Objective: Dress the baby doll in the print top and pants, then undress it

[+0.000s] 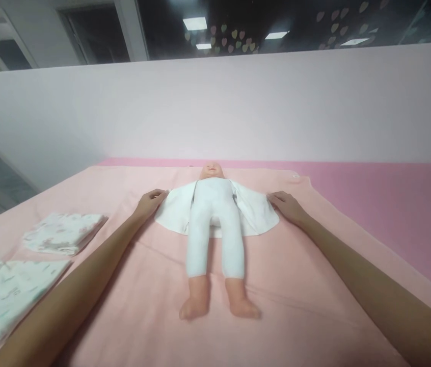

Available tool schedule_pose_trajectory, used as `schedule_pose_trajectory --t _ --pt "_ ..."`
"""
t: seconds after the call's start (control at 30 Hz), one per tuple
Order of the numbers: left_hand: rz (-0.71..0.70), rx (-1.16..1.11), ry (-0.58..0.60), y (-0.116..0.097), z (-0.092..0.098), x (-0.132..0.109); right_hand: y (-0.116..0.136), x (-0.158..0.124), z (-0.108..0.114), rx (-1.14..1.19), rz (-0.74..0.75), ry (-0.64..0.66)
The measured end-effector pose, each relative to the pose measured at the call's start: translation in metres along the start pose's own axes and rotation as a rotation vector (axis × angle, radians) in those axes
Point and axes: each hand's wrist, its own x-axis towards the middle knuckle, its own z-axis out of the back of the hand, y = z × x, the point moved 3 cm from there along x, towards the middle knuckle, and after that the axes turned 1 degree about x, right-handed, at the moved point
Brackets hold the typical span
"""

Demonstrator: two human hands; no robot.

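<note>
A baby doll [215, 204] with a white cloth body and bare feet lies on its back, feet toward me. Beneath it a white baby shirt [259, 211] is spread, its two front panels opened out to either side. My left hand [152, 202] has its fingers closed at the outer edge of the left panel. At the right panel's outer edge, my right hand [286, 205] pinches the fabric. The doll's arms are hidden, and only the lower part of its head shows clearly.
A peach blanket [295, 311] covers the padded pink surface [383, 214]. Two folded printed cloths, one with pink motifs [62, 232] and one with green motifs [12, 290], lie at the left. A white padded wall [215, 112] rises behind the doll.
</note>
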Motion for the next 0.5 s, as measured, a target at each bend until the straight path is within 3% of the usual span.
schedule_pose_trajectory --t 0.13,0.27,0.4,0.5 --pt "0.026 -0.122 -0.021 -0.001 0.001 0.001 0.004 -0.005 -0.003 0.290 -0.189 -0.027" --pt "0.038 -0.297 -0.013 -0.002 0.001 0.001 0.013 -0.008 -0.006 0.513 -0.249 -0.063" --pt "0.005 -0.304 -0.003 0.001 0.003 0.002 0.021 -0.009 -0.007 0.519 -0.216 -0.067" --pt "-0.001 -0.278 0.082 0.004 0.002 0.001 0.026 -0.012 -0.007 0.380 -0.133 -0.021"
